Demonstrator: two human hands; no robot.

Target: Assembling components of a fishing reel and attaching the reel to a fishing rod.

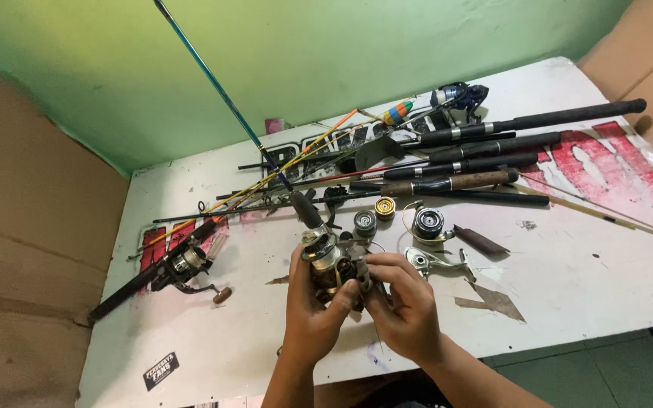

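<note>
My left hand [310, 313] grips a spinning fishing reel [329, 263] mounted on a rod with a blue shaft [213, 83] that rises up and to the left. My right hand [406, 306] closes on the same reel from the right, fingertips on its body. Both hands hold it just above the white table [568, 287] near its front edge.
Several fishing rods [493, 143] lie across the back of the table. Loose reel spools [385, 208] and a reel part [431, 261] sit just behind my hands. Another rod with a reel [179, 266] lies at the left. Cardboard [24, 227] stands on both sides.
</note>
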